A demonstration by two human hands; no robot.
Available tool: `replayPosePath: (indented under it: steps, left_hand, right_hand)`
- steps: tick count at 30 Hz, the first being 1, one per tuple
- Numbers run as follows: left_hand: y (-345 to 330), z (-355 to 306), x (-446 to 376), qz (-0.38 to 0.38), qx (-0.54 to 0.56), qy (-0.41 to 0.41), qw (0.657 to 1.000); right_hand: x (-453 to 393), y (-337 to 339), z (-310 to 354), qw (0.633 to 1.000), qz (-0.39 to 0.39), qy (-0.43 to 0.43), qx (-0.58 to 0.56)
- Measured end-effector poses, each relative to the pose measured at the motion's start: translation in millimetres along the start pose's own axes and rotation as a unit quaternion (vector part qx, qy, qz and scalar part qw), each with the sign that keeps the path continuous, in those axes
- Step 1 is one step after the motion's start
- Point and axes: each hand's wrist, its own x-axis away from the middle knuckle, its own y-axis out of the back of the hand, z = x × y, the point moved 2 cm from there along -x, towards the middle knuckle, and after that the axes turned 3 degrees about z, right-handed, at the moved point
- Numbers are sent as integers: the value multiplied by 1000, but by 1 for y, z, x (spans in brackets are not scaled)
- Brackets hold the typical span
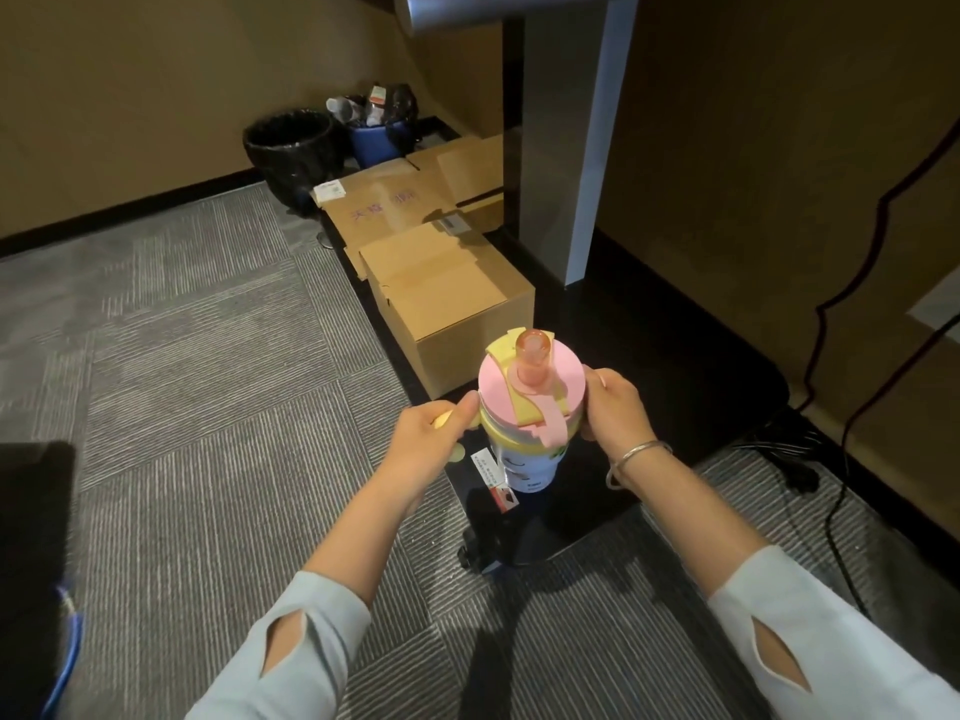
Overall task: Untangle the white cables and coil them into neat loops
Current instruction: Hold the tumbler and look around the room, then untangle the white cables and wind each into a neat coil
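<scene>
Floor here is grey striped carpet (pixel 208 356) laid in tiles, the stripes turning direction from tile to tile. At 9 o'clock, hard against the left edge, sits a dark shape (pixel 31 537) with a blue cord (pixel 70 646) hanging below it; can't tell what it is. Tan wall (pixel 156 96) with a black skirting runs across the back.

Up at 11 o'clock there's a black bin (pixel 291 148) with a liner, and just beside it a blue bin (pixel 376 140) stuffed with bottles and trash. Next come flattened cardboard (pixel 395 200) and a closed box (pixel 447 298), sitting on a black mat (pixel 649 356) that runs under the desk.

Dead centre: the left hand (pixel 431 439) has its fingers curled round a yellow handle (pixel 442 419) on a bottle (pixel 524 433) with a pink lid (pixel 535 379) and a spout standing upright. The right hand (pixel 618 407) grips the other side of the lid, fingers wrapped on the rim, with a silver bangle (pixel 634 459) on the wrist. Both sleeves are light blue with a slit. The bottle is held over a dark chair base (pixel 498 537).

At 1 o'clock a grey desk leg (pixel 597 148) comes down to the mat. Over at 3 o'clock, black cables (pixel 831 330) trail down the brown panel to a plug (pixel 800 475) on the carpet. No white cables visible in this shot, so can't say where they are.
</scene>
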Motion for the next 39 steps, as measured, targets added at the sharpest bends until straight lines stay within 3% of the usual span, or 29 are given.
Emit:
replayPosePath:
  steps: [17, 23, 32, 39]
  left_hand:
    - [-3, 1, -20, 9, -5, -18, 1000]
    - [-4, 0, -28, 7, -25, 15, 1000]
    - [16, -29, -25, -47, -16, -42, 998]
    - [38, -96, 5, -63, -18, -47, 997]
  right_hand:
    - [-15, -2, -11, 1000, -4, -14, -4]
    - [-18, -1, -9, 1000, 3, -28, -2]
    - [-9, 13, 15, 991, -90, -69, 76]
    - [20, 27, 97, 987, -130, 39, 85]
